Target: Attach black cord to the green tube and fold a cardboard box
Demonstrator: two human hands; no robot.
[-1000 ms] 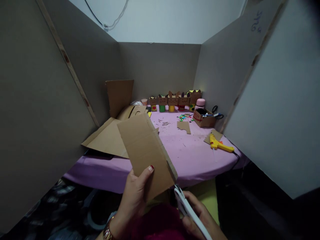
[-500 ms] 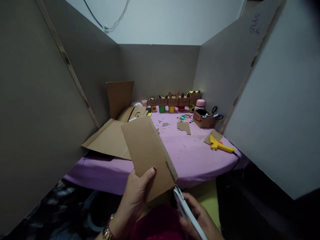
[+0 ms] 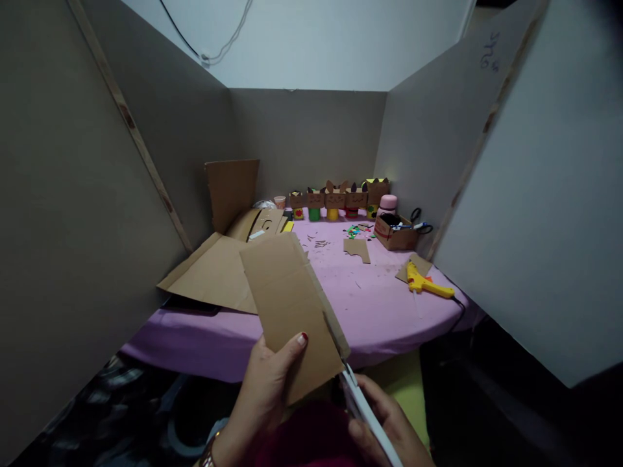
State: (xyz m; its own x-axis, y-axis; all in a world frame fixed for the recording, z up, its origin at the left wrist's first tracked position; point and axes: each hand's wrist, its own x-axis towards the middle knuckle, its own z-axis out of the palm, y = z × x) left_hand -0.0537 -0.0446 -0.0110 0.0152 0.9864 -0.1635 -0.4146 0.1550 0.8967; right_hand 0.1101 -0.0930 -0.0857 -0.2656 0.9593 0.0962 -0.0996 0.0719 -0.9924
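Left fingers (image 3: 291,353) hold cardboard (image 3: 285,285), long axis slanting forward-left; right fingers (image 3: 378,397) grip white scissors (image 3: 368,412) at its near-right corner.

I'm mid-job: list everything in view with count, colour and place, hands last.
Cardboard piece: 1, brown, lower centre
White tool: 1, white, by cardboard piece's corner
Cardboard sheets: several, brown, left
Cardboard figures: 5, brown with coloured bases, back
Cup: 1, orange-pink, back left
Flask: 1, pink, back right
Box: 1, brown, right
Scissors: 1 pair, black, in box
Glue gun: 1, yellow, right
Notched offcut: 1, brown, middle
Coloured scraps: many, mixed, behind offcut
Cloth: 1, purple, under them
Panels: several, grey, left, back, right
Wall: 1, white, top
Cables: 2, black, grey, top left
Clutter: uncountable, dark, lower left
Wristband: 1, gold-toned, left wrist
Left hand: 1, bare, holding cardboard piece
Right hand: 1, bare, holding white tool
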